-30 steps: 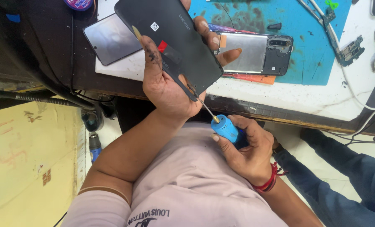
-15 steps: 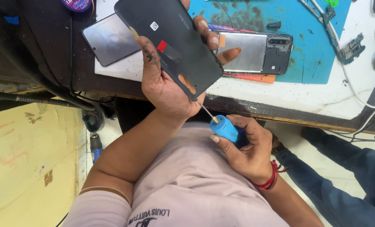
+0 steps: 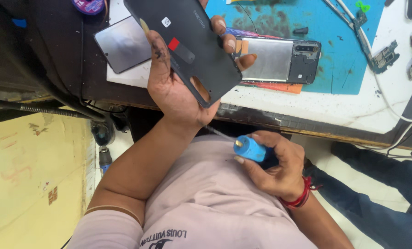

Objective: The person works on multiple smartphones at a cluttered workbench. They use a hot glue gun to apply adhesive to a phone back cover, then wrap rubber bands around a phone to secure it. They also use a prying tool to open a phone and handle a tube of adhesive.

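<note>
My left hand (image 3: 173, 92) holds a dark grey phone back cover (image 3: 187, 41) tilted above the table edge, thumb on its left side and fingers wrapped round its right edge. The cover has a red and grey sticker and an oval cut-out near its lower end. My right hand (image 3: 280, 170), with a red thread on the wrist, grips a blue-handled screwdriver (image 3: 250, 150) in front of my chest. Its thin metal shaft points up and left towards my left wrist, below the cover.
An opened phone with a silver inner frame (image 3: 275, 57) lies on a blue mat (image 3: 340, 50) on the white table (image 3: 316, 113). A grey phone panel (image 3: 123, 44) lies to the left. A small circuit board (image 3: 383, 57) and cables lie at the right.
The screwdriver's tip lay against the cover's lower part; now it is drawn back below the cover, near my left wrist. My left hand still holds the cover in about the same place.
</note>
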